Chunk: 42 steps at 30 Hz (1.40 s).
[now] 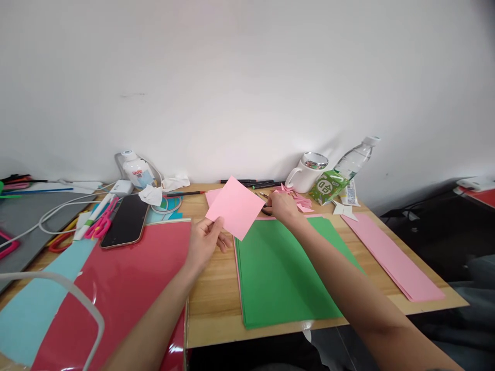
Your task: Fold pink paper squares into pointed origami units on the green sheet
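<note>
My left hand (204, 239) pinches a square of pink paper (236, 207) by its lower left edge, thumb on top, and holds it up above the table. Farther right, my right hand (285, 207) is closed on what looks like black-handled scissors (266, 210) at the back of the green paper. Its fingers hide most of them. Pink paper scraps (303, 202) lie just beyond that hand. Below both hands rests a stack of green sheets (286, 273) with pink edges showing under it. Behind the raised square, more pink paper (212, 196) lies on the wood.
Along the wall stand a white mug (305, 175), a green box (328, 188), a tilted water bottle (358, 158) and several black pens (266, 184). Pink strips (394, 257) lie at right. At left are a phone (126, 220), pink scissors (102, 222), a white bottle (138, 170) and a red sheet (127, 288).
</note>
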### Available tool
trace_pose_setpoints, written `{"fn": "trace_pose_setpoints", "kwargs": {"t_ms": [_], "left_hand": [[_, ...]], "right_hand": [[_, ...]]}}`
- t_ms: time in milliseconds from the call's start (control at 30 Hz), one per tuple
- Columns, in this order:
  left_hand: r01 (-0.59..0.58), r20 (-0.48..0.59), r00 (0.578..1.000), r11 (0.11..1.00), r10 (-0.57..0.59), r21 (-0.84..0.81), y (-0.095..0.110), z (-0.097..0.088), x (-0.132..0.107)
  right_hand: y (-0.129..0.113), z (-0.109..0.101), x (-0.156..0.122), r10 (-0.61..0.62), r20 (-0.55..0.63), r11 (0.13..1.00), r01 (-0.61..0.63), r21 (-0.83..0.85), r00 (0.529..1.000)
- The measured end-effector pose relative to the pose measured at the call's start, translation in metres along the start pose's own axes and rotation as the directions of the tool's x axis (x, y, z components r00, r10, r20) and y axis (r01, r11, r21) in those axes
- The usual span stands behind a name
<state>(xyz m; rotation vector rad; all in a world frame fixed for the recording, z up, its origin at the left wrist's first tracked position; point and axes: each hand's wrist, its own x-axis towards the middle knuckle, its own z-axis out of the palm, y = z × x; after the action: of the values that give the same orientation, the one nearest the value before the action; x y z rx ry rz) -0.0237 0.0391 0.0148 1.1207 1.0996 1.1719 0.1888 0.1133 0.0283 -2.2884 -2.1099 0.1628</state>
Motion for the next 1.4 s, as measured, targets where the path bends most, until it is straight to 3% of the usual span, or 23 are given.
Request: {"fn": "trace_pose_setpoints", "kwargs": {"t_ms": [133,233,300,367,433,467,633,733,867,967,1033,1100,1233,1400], "left_hand": [[0.011,0.025,1.0,1.0,-0.011,0.01,0.001,-0.001,0.0],[0.006,0.009,1.0,1.0,-0.006,0.002,-0.001,-0.003,0.001],[0.012,-0.001,1.0,1.0,-0.012,-0.003,-0.002,-0.004,0.002],[0.033,0.01,0.999,0.999,-0.033,-0.011,-0.003,-0.004,0.003],[0.062,0.045,0.997,0.998,-0.061,-0.023,-0.003,-0.004,0.003],[0.067,0.069,0.996,0.997,-0.065,-0.031,-0.003,-0.003,0.003],[-0.056,0.251,0.965,0.995,0.076,-0.085,-0.002,0.0,0.0],[-0.117,0.26,0.958,0.993,0.121,-0.03,-0.003,0.002,-0.001],[-0.179,0.146,0.977,0.971,0.156,0.16,0.001,0.002,0.001],[-0.186,0.122,0.98,0.944,0.158,0.273,0.004,0.001,0.004],[-0.151,0.132,0.985,0.936,0.114,0.319,0.005,-0.001,0.005],[-0.106,0.157,0.986,0.936,0.055,0.337,0.004,-0.001,0.004],[-0.017,0.212,0.976,0.966,-0.04,0.26,0.002,0.001,0.001],[0.11,0.22,0.965,0.983,-0.141,0.145,0.004,0.004,-0.001]], "right_hand": [[0.002,0.004,0.0,-0.022,-0.041,1.0,0.022,0.012,0.999],[0.007,0.009,-0.015,-0.123,-0.187,0.986,0.141,0.086,0.975],[0.009,0.015,-0.029,-0.337,-0.435,0.836,0.478,0.271,0.835],[0.008,0.024,-0.041,-0.473,-0.556,0.629,0.704,0.33,0.684],[0.004,0.033,-0.049,-0.504,-0.613,0.481,0.788,0.385,0.608],[0.003,0.037,-0.052,-0.491,-0.632,0.417,0.798,0.435,0.6],[0.0,0.047,-0.056,-0.294,-0.63,0.196,0.69,0.696,0.719],[0.002,0.048,-0.056,-0.241,-0.599,0.099,0.634,0.767,0.763],[0.001,0.045,-0.062,-0.245,-0.502,0.083,0.534,0.841,0.829],[-0.001,0.042,-0.067,-0.168,-0.326,0.109,0.346,0.932,0.93],[-0.003,0.04,-0.069,-0.092,-0.22,0.143,0.231,0.962,0.971],[-0.003,0.038,-0.069,-0.066,-0.143,0.155,0.152,0.976,0.988],[-0.004,0.032,-0.069,-0.17,-0.029,0.06,0.04,0.997,0.985],[-0.007,0.03,-0.069,-0.235,0.0,0.038,0.009,0.999,0.972]]}}
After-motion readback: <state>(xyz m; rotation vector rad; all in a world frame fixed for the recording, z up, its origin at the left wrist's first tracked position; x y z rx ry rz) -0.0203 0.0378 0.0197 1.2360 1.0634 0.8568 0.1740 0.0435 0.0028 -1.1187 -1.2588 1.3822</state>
